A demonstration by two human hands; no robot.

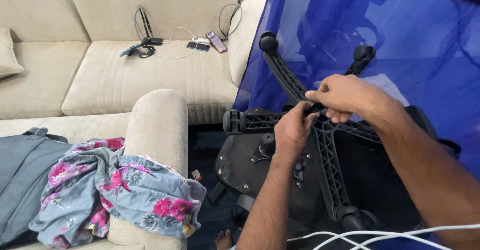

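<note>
While the upturned office chair base [320, 145] lies across the floor below both hands, the left hand [292, 130] and right hand [342, 96] close their fingers on its central hub [316, 111]; a slip could, I judge, pinch fingers against the ribbed spokes.

Two hands, the left hand [291, 132] and the right hand [341, 96], meet at one overturned office chair base [325, 145]. Four castor wheels show on it, the nearest [356, 219]. On the sofa [150, 75] lie two phones, one [217, 42] beside the other [198, 46], and one floral garment [120, 190].
</note>
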